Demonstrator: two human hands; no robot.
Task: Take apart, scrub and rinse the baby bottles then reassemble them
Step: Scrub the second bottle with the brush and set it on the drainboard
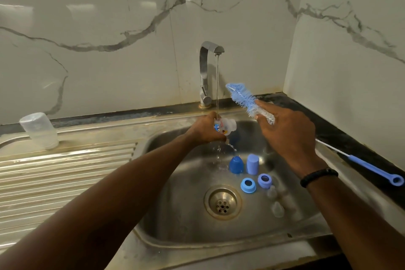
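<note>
Where the marble-veined wall tiles meet in a corner, a steel sink [252, 245] with a ribbed drainboard [65, 173] sits in a dark counter [341, 138]. The tap [207, 72] runs a thin stream. The left hand [205, 130] grasps a clear baby bottle [226, 126] under that stream, lying sideways, long axis left to right, mouth rightward. The right hand [289, 136] grips a blue bottle brush [243, 97], bristles up-left. In the basin stand two blue caps [236, 165], two collar rings [248, 185] and clear teats [277, 209]. A second bottle [40, 130] stands inverted on the drainboard; a thin brush [363, 164] lies on the counter.
</note>
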